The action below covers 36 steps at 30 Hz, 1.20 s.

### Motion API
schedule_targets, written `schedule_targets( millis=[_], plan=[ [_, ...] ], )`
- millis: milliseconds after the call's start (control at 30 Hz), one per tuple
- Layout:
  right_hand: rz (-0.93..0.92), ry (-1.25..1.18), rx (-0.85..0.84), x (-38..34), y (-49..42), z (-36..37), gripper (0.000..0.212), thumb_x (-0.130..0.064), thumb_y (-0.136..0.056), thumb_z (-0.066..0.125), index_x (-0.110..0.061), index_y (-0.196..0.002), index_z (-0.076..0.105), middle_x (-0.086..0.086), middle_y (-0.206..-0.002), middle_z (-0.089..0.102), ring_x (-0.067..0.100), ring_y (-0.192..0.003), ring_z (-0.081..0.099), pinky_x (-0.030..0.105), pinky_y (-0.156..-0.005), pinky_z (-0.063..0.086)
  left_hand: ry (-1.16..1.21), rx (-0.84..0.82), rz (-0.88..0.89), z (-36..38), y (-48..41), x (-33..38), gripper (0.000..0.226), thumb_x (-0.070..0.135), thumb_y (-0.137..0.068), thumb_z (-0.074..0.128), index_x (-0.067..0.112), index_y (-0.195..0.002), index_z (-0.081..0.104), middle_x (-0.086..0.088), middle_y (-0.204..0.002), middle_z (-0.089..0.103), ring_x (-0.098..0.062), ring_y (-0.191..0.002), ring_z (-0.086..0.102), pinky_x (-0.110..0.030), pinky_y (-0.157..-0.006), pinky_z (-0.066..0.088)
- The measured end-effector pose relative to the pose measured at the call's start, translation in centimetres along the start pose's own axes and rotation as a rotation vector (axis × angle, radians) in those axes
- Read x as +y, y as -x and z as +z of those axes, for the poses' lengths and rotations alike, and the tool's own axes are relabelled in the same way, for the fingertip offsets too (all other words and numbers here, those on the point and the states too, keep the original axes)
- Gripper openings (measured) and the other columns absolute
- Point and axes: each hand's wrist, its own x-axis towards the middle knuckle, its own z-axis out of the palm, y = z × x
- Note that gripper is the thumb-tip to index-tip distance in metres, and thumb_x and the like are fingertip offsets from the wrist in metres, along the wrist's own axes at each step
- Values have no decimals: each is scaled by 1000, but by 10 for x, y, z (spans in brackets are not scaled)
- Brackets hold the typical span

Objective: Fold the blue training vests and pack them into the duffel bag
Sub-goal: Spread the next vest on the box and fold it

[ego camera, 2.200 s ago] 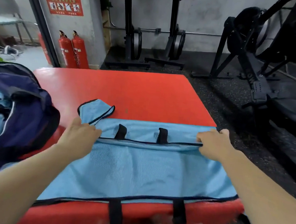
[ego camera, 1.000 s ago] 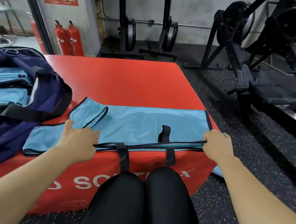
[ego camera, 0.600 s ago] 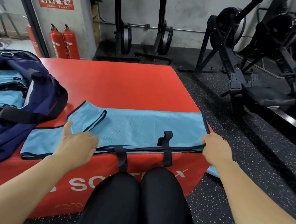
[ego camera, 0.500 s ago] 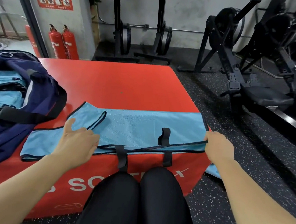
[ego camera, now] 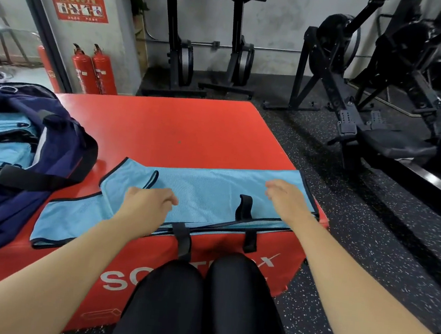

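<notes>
A light blue training vest (ego camera: 205, 192) with black trim and black straps lies folded lengthwise along the near edge of the red block (ego camera: 180, 127). My left hand (ego camera: 147, 205) rests on its left-middle part with fingers curled, holding nothing. My right hand (ego camera: 286, 198) lies flat on the vest's right end, fingers spread. At the left stands the open navy duffel bag (ego camera: 60, 155), with folded blue vests (ego camera: 2, 138) stacked inside it.
My black-clad knees (ego camera: 200, 295) press against the block's front face. Rowing machines (ego camera: 370, 101) stand on the speckled floor at right and at the back wall. Red fire extinguishers (ego camera: 93, 69) stand by the door frame at left.
Both hands pulled the vest's far edge to the near edge, folding it in half. They then let go of the edge and moved onto the cloth, the right hand opening flat.
</notes>
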Motion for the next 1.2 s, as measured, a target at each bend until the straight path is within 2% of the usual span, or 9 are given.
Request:
schedule_targets(
  millis=[133, 233, 367, 467, 567, 867, 967, 1067, 1200],
  plan=[
    [166, -276, -257, -21, -4, 20, 55, -48, -103, 29, -9, -133, 53, 9, -125, 55, 21, -114, 48, 35, -97, 30, 308, -130, -110, 13, -16, 16, 24, 10, -93, 45, 23, -101, 63, -1, -84, 67, -23, -78, 67, -34, -64, 54],
    [130, -298, -245, -13, -5, 16, 65, -53, -101, 28, -7, -96, 73, 6, -88, 61, 14, -85, 57, 31, -85, 36, 257, -156, -110, 26, -20, 14, 15, 19, -91, 52, 23, -101, 63, -3, -80, 68, -24, -72, 65, -38, -70, 55],
    [18, -103, -175, 1, -2, 8, 51, -40, -96, 51, -11, -56, 65, 6, -53, 54, 13, -49, 46, 30, -62, 40, 249, -126, -96, 29, -25, 15, 11, 24, -91, 55, 25, -99, 62, 1, -76, 66, -21, -69, 63, -35, -66, 53],
    [-102, 157, -114, 4, -2, 17, 20, -33, -90, 62, -16, -79, 64, 1, -83, 65, 17, -70, 54, 33, -71, 46, 200, -80, -71, 25, -32, 21, 9, 26, -91, 57, 27, -99, 61, 5, -78, 63, -15, -74, 61, -31, -65, 49],
    [-158, 294, -245, -1, 9, 31, 25, -34, -89, 62, -20, -110, 62, -1, -109, 62, 19, -103, 56, 36, -91, 45, 159, -93, -54, 24, -39, 25, 7, 30, -89, 59, 30, -96, 58, 5, -78, 63, -15, -74, 61, -31, -65, 49],
    [-265, 464, -217, 18, 28, 31, 21, -8, -88, 56, -18, -103, 66, 5, -112, 52, 24, -113, 46, 38, -91, 43, 90, -227, 29, 21, -42, 23, 34, 49, -75, 76, 27, -94, 58, 7, -72, 59, -13, -65, 55, -28, -60, 40],
    [-279, 497, -177, 24, 30, 31, 29, -1, -84, 53, -19, -104, 64, 5, -110, 54, 25, -111, 48, 37, -89, 44, -210, -169, 154, 23, -44, 20, 63, 78, -71, 59, 33, -115, 54, 7, -109, 54, -15, -103, 54, -33, -87, 44],
    [-298, 567, -165, 29, 32, 29, 38, 1, -84, 50, -20, -113, 62, 5, -113, 54, 25, -112, 47, 38, -90, 42, -323, -260, 258, 31, -45, 15, 115, 99, -52, 12, 37, -146, 29, 4, -154, 26, -19, -143, 21, -41, -114, 23],
    [-280, 663, -73, 38, 33, 20, 32, -6, -86, 51, -25, -110, 59, -1, -112, 53, 22, -113, 46, 37, -91, 32, -308, -382, 264, 45, -41, 9, 129, 101, -37, -20, 42, -151, -11, 4, -162, -16, -18, -149, -17, -43, -121, -1]
  ],
)
